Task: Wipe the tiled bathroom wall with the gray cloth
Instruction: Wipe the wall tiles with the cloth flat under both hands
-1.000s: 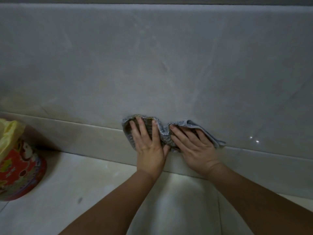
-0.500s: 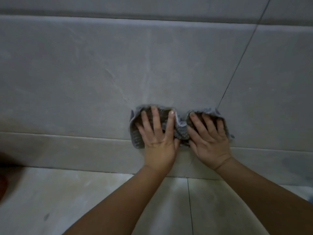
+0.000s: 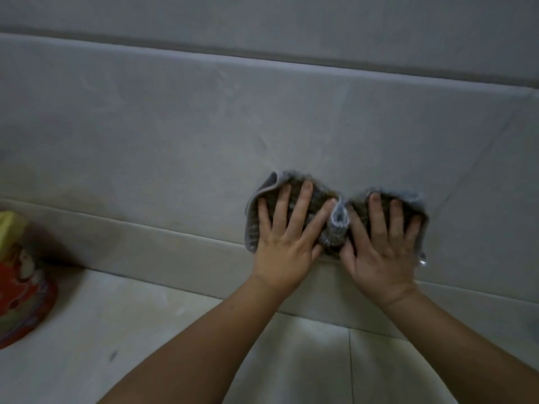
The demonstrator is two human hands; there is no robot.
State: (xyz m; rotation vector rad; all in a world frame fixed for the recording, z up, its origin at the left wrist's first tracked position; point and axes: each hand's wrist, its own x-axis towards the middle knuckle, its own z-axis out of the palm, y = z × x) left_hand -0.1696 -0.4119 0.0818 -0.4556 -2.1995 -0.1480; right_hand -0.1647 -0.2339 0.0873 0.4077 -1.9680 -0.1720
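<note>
Our left hand (image 3: 287, 246) and right hand (image 3: 382, 252) lie side by side, palms flat and fingers spread, both pressing the gray cloth (image 3: 338, 220) against the tiled wall (image 3: 175, 135). Neither hand grips the cloth; each simply pins its own half to the tile, and a small ridge of fabric bunches up between our thumbs. The cloth sits at about four o'clock from the middle of our view, low on the wall, its lower edge at the seam where the big wall tile meets the skirting tile (image 3: 145, 249). Its upper left corner folds outward at eleven o'clock from our left hand. A dark grout line (image 3: 466, 182) runs diagonally up toward one o'clock from our right hand. At nine o'clock, near the frame's edge, a red and yellow bin (image 3: 20, 295) stands on the pale floor (image 3: 116, 330), well apart from the cloth.
</note>
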